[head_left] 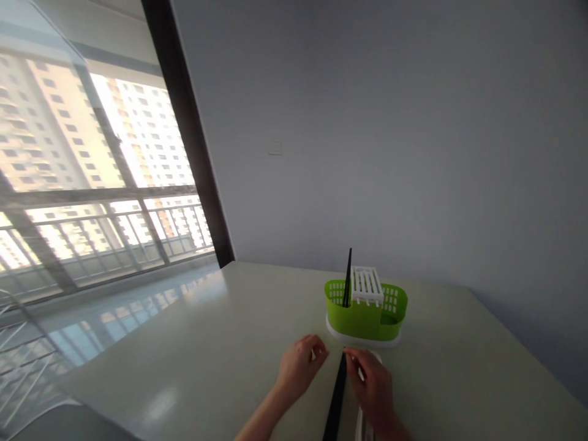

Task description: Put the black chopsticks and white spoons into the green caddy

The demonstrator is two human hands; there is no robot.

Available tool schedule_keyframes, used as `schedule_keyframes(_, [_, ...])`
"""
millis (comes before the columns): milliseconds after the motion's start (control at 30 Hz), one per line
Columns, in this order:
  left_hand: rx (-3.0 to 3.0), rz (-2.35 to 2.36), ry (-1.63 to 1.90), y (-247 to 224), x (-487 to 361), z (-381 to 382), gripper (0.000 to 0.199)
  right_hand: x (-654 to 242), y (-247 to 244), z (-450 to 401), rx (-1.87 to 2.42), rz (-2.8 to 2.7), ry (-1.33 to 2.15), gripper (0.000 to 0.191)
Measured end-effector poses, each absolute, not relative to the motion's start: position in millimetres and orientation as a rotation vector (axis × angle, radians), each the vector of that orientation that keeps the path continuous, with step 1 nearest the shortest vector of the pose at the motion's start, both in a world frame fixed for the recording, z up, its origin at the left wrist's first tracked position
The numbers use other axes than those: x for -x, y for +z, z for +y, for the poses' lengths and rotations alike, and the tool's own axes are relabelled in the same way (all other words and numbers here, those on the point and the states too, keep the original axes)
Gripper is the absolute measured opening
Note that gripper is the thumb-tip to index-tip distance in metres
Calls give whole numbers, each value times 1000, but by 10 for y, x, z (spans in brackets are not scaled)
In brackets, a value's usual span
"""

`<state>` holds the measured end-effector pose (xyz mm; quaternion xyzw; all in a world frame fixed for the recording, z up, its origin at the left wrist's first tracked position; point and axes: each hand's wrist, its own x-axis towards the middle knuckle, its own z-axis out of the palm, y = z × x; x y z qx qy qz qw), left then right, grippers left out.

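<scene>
On the pale table (pixel 206 343), a green basket (pixel 358 321) is standing beyond my view of the left hand (pixel 301 364), which is curling closed. The right hand (pixel 371 381) is reaching the long black object's (pixel 337 395) far end (gripping or merely touching, I cannot tell).

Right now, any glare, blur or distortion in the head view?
Head view: window washed out, wall dim, soft glare on the table, left side. Head view: left hand and right hand slightly soft, black strip lacks detail. Head view: looks wide-angle, stretched towards the edges.
</scene>
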<state>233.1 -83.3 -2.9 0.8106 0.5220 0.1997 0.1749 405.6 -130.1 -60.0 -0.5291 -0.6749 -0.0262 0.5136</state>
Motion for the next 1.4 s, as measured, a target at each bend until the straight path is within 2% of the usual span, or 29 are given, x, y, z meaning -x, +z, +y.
schedule_keyframes(100, [-2312,1518,353,-265,-2264,-1124,14,-4003,-570,-1353,1271,-1725,-38,18])
schedule_keyframes(200, [-2354,1521,212,-356,-2270,-1257,20,-3951,-537,-1415,1243,-1861,-33,18])
schedule_keyframes(300, [-2352,1528,168,-358,-2261,-1272,26,-3914,-520,-1454,1222,-1953,-37,19])
schedule_keyframes(467, [-2361,1566,162,-306,-2165,-1225,22,-3882,-512,-1465,1207,-2039,17,19])
schedule_keyframes(567, [-2356,1691,59,-253,-2134,-1197,20,-3868,-514,-1469,1216,-2088,25,18])
schedule_keyframes(767, [-2301,1924,-128,-203,-2163,-1087,27,-3816,-508,-1495,1231,-2151,37,18])
schedule_keyframes(900, [-2269,1970,-16,-146,-2106,-999,24,-3779,-526,-1487,1275,-2181,25,16])
schedule_keyframes(1000, [-2232,1900,216,-9,-2073,-977,19,-3753,-575,-1481,1269,-2139,82,9])
schedule_keyframes(1167, [-2178,1604,809,170,-2206,-1119,18,-3672,-655,-1495,1240,-2046,216,39])
schedule_keyframes(1300, [-2087,1435,991,103,-2340,-1288,14,-3633,-657,-1492,1243,-1952,333,20])
schedule_keyframes(1400, [-2017,1296,1022,57,-2339,-1341,12,-3657,-637,-1477,1206,-1930,295,21])
